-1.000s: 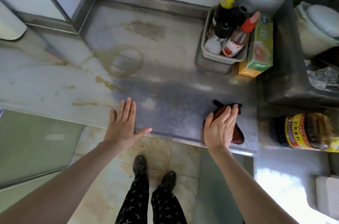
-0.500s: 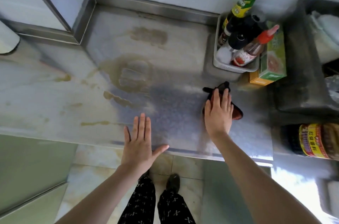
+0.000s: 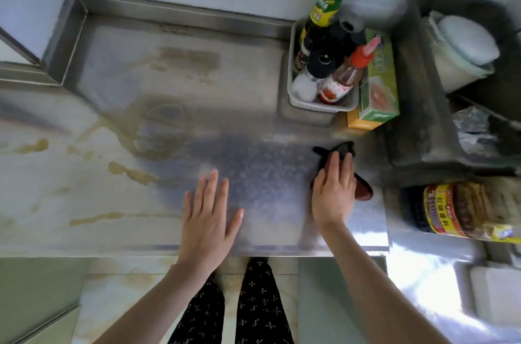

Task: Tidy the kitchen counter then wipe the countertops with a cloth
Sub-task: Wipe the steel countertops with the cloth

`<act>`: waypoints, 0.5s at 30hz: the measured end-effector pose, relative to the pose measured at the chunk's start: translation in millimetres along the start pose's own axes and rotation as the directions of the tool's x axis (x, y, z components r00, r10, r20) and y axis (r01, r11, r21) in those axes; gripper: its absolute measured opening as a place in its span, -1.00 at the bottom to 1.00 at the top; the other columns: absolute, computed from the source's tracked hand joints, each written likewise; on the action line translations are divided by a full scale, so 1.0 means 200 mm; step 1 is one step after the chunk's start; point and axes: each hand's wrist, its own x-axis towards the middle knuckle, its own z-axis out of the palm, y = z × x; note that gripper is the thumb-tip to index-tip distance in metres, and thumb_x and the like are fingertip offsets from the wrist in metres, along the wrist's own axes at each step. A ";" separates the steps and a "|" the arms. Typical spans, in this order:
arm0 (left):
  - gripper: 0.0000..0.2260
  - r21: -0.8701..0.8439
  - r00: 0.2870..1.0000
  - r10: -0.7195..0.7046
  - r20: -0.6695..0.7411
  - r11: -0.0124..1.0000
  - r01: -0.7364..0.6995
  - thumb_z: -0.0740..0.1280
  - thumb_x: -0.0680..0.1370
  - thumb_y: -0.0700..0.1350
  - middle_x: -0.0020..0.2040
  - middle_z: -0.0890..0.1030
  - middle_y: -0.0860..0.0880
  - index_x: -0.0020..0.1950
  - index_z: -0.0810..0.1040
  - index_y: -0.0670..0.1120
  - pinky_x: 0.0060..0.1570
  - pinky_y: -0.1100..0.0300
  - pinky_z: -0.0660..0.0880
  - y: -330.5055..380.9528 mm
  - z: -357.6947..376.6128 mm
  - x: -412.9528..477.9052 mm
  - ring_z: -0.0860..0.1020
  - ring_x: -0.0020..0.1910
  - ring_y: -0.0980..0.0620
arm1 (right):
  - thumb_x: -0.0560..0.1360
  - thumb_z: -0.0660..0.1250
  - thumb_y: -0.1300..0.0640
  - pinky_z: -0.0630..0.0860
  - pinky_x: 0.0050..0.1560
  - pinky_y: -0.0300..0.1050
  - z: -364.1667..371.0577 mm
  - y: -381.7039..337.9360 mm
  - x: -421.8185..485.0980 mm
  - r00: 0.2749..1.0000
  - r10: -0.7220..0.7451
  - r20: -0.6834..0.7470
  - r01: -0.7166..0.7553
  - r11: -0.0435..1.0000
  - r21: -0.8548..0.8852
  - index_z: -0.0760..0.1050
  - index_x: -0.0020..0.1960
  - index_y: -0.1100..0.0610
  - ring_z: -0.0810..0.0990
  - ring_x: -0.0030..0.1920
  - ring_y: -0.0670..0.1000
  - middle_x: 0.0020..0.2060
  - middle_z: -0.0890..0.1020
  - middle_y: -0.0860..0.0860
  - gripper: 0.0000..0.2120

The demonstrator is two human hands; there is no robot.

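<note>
A steel countertop (image 3: pixel 253 180) fills the view, with brown stains (image 3: pixel 158 132) across its left and middle. A dark red and black cloth (image 3: pixel 362 190) lies on the counter at the right. My right hand (image 3: pixel 334 191) presses flat on the cloth, fingers pointing toward the wall. My left hand (image 3: pixel 208 216) lies flat on the bare counter near the front edge, fingers spread, holding nothing.
A white basket (image 3: pixel 318 105) of sauce bottles stands by the back wall, with a green and yellow box (image 3: pixel 379 95) beside it. A dark tray (image 3: pixel 417 107) with a pot sits at the right. A jar (image 3: pixel 462 211) lies below it. My legs show beneath the counter edge.
My right hand has pushed the cloth away from the front edge toward the basket. My left hand has shifted right and forward onto the counter.
</note>
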 end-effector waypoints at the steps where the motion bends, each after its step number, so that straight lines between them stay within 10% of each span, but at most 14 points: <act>1: -0.48 -0.036 1.000 -0.011 -0.011 0.999 0.011 0.06 0.55 0.11 0.48 0.23 -0.18 0.42 0.26 -0.17 0.36 -0.14 0.18 0.07 0.01 0.05 0.12 0.45 -0.13 | 0.62 0.01 0.05 0.06 0.48 0.08 -0.01 0.01 0.03 0.996 0.088 -0.018 -0.087 0.996 0.031 0.12 0.50 0.14 0.07 0.50 0.16 0.50 0.10 0.16 -0.53; 4: -0.54 -0.137 0.995 -0.098 -0.021 0.986 0.094 0.02 0.57 0.01 0.48 0.24 -0.17 0.40 0.30 -0.17 0.32 -0.20 0.24 0.23 0.02 0.20 0.13 0.45 -0.12 | 0.60 0.01 0.03 0.09 0.46 0.09 0.01 -0.07 0.06 0.997 0.076 -0.002 -0.076 0.994 0.083 0.14 0.49 0.17 0.08 0.49 0.20 0.50 0.10 0.21 -0.51; 9: -0.54 -0.218 0.968 -0.239 -0.074 0.951 0.218 -0.03 0.57 -0.04 0.47 0.23 -0.22 0.39 0.29 -0.23 0.35 -0.16 0.21 0.43 0.03 0.33 0.20 0.45 -0.19 | 0.57 -0.16 -0.11 -0.07 0.46 -0.05 -0.06 -0.22 0.06 0.848 -0.450 0.280 0.361 0.877 0.317 0.14 0.49 0.04 -0.01 0.51 -0.01 0.52 0.09 0.03 -0.46; 15: -0.48 0.021 0.999 0.014 0.037 1.000 -0.015 0.02 0.57 0.07 0.44 0.28 -0.27 0.38 0.32 -0.26 0.33 -0.18 0.28 0.67 0.18 0.45 0.26 0.42 -0.25 | 0.59 -0.06 0.04 0.29 0.40 0.07 -0.11 0.27 0.25 0.967 -0.254 0.019 0.251 0.963 0.100 0.33 0.39 0.27 0.28 0.43 0.13 0.42 0.32 0.17 -0.51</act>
